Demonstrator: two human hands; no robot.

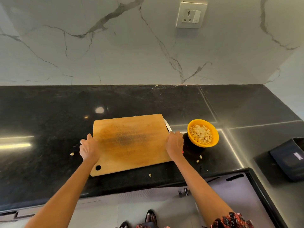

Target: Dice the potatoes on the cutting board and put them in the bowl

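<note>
A wooden cutting board (131,142) lies bare on the black counter, its hanging hole at the near left corner. To its right stands a yellow bowl (215,137) filled with diced potato (201,134). My left hand (88,148) holds the board's left edge, fingers curled over it. My right hand (175,143) lies at the board's right edge and covers the handle of a knife (167,125). The blade sticks out beyond the fingers, flat beside the board. A red tip of the handle shows by the wrist.
Stray potato bits lie on the counter: one left of the board (71,154), one at the front edge (150,174), two below the bowl (199,158). A dark tray-like object (289,158) sits far right. A marble wall with a socket (190,14) rises behind.
</note>
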